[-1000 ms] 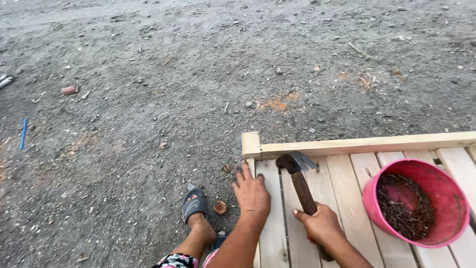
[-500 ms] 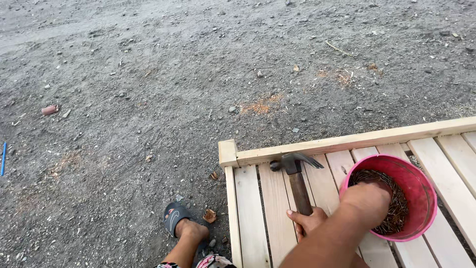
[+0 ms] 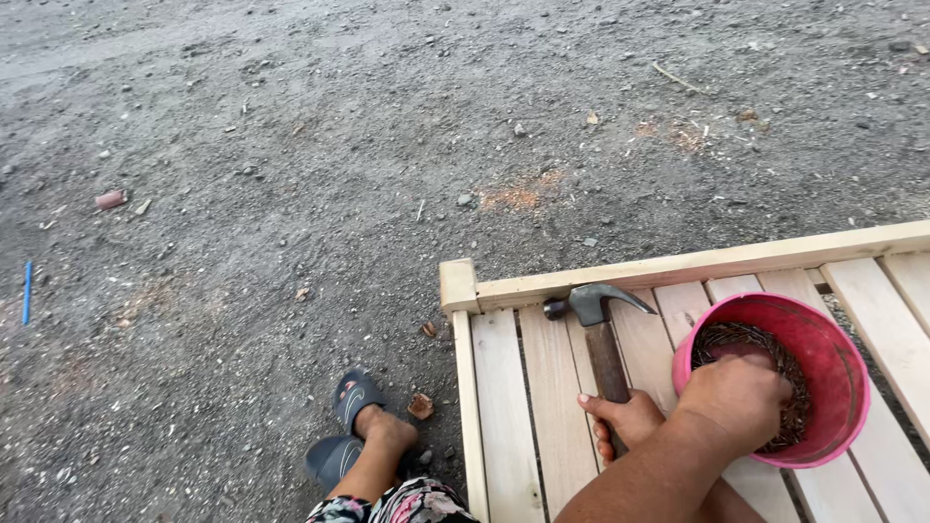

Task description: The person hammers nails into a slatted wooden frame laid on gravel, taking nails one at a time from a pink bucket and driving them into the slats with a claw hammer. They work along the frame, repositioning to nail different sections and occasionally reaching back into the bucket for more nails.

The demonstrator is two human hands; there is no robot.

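Observation:
My right hand (image 3: 627, 422) grips the wooden handle of a claw hammer (image 3: 593, 305), whose steel head rests on the pale slatted wooden frame (image 3: 504, 407) near its corner. My left arm crosses over the right one. My left hand (image 3: 738, 395) is inside a pink plastic bowl (image 3: 845, 360) standing on the slats, with its fingers down among the dark rusty nails (image 3: 741, 339). The fingertips are hidden, so I cannot tell whether they hold a nail.
The frame lies on grey gravelly ground with patches of orange sawdust (image 3: 523, 194). My foot in a dark sandal (image 3: 360, 426) is on the ground left of the frame's corner, next to a small brown scrap (image 3: 420, 405). A blue stick (image 3: 27, 291) lies far left.
My left hand left the slat by the frame's corner, crossed over my right arm and went into the pink bowl. The hammer stays in my right hand. The view shifted right.

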